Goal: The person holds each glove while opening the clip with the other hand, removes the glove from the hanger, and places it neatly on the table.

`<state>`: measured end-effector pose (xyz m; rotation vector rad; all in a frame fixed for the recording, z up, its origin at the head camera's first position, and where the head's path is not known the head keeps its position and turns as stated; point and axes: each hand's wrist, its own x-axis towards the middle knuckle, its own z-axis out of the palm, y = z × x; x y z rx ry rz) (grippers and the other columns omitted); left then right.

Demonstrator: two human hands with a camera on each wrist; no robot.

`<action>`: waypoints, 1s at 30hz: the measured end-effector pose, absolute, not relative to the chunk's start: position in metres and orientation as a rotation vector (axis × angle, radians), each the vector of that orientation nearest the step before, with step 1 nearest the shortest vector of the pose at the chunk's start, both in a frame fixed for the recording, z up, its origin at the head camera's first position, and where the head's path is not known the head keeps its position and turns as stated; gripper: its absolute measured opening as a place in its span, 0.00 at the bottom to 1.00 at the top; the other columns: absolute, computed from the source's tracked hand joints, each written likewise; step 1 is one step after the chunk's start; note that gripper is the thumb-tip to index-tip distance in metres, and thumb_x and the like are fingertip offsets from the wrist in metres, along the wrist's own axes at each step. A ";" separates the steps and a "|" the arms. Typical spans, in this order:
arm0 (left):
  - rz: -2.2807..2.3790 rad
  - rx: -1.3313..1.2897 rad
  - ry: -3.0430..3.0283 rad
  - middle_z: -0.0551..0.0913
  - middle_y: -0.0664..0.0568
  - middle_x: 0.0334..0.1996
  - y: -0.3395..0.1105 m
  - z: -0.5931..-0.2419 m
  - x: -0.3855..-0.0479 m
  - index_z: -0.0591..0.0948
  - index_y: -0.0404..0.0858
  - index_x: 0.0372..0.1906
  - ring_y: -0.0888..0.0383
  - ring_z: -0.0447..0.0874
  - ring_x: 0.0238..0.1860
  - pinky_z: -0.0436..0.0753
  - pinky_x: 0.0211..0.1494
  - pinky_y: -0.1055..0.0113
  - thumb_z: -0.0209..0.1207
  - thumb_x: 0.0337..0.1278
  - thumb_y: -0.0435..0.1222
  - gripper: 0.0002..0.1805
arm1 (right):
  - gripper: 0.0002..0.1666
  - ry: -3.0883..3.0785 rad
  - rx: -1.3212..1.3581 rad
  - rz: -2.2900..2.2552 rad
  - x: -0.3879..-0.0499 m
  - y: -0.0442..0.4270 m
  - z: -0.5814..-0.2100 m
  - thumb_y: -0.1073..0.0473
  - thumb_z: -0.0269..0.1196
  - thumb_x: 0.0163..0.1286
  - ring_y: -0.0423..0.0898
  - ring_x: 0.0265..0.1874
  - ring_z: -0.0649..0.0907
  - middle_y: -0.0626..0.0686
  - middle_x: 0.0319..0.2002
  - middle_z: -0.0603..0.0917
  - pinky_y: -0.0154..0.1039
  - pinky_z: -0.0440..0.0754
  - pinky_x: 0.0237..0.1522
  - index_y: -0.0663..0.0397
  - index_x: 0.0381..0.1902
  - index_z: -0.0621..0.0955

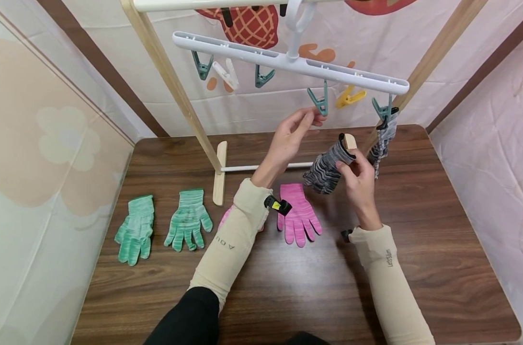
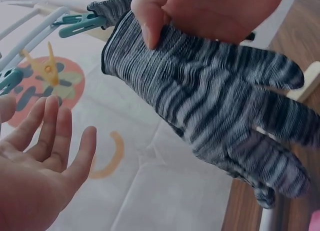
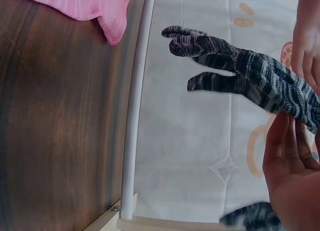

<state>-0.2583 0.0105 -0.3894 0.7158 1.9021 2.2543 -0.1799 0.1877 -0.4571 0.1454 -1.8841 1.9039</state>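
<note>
My right hand pinches the cuff of a black-and-grey striped knit glove, whose fingers dangle down in the left wrist view. My left hand is raised with loosely extended fingers at the lower end of a teal clip; whether they touch it is unclear. That clip hangs from a white bar hanger. Another black-and-grey glove hangs from the teal clip at the hanger's right end. Between these two clips is a yellow clip.
Two green gloves lie at the left of the brown table. A pink glove lies mid-table, another partly under my left forearm. A wooden rack with a white lower rod stands at the back. A white clip hangs further left.
</note>
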 end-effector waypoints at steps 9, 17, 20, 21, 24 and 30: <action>2.358 0.630 1.943 0.84 0.33 0.54 -0.010 -0.406 -0.253 0.81 0.27 0.60 0.54 0.86 0.54 0.83 0.66 0.48 0.48 0.84 0.38 0.20 | 0.15 -1.858 0.109 1.922 -0.176 0.194 -0.461 0.76 0.56 0.68 0.38 0.39 0.80 0.46 0.38 0.81 0.32 0.77 0.45 0.52 0.38 0.83; 2.422 0.526 1.986 0.83 0.29 0.54 -0.033 -0.419 -0.244 0.81 0.27 0.60 0.36 0.82 0.59 0.82 0.66 0.43 0.48 0.84 0.39 0.20 | 0.17 -1.884 0.022 1.913 -0.170 0.202 -0.462 0.71 0.53 0.73 0.39 0.46 0.82 0.42 0.45 0.85 0.32 0.78 0.52 0.61 0.54 0.83; 2.440 0.480 2.002 0.83 0.29 0.55 -0.042 -0.422 -0.242 0.81 0.27 0.60 0.37 0.82 0.58 0.83 0.64 0.46 0.48 0.84 0.40 0.21 | 0.18 -1.881 -0.001 1.918 -0.167 0.205 -0.461 0.69 0.53 0.74 0.40 0.47 0.82 0.43 0.46 0.85 0.33 0.78 0.53 0.62 0.58 0.82; 2.444 0.466 2.012 0.83 0.30 0.54 -0.045 -0.423 -0.242 0.81 0.28 0.60 0.40 0.84 0.57 0.84 0.64 0.47 0.48 0.84 0.40 0.21 | 0.18 -1.881 -0.012 1.917 -0.167 0.206 -0.461 0.69 0.53 0.74 0.39 0.46 0.82 0.43 0.46 0.86 0.33 0.78 0.52 0.61 0.58 0.82; 2.474 0.426 2.027 0.85 0.34 0.52 -0.054 -0.427 -0.240 0.81 0.27 0.59 0.49 0.87 0.52 0.85 0.63 0.48 0.48 0.84 0.40 0.21 | 0.15 -1.878 -0.043 1.913 -0.165 0.209 -0.461 0.68 0.54 0.75 0.38 0.42 0.83 0.43 0.42 0.86 0.32 0.79 0.48 0.54 0.53 0.83; 2.534 0.353 2.033 0.86 0.40 0.48 -0.071 -0.434 -0.233 0.80 0.26 0.58 0.44 0.86 0.52 0.82 0.65 0.42 0.48 0.84 0.40 0.21 | 0.13 -1.840 -0.072 1.967 -0.162 0.213 -0.459 0.68 0.55 0.76 0.36 0.34 0.86 0.43 0.37 0.88 0.31 0.81 0.40 0.44 0.44 0.82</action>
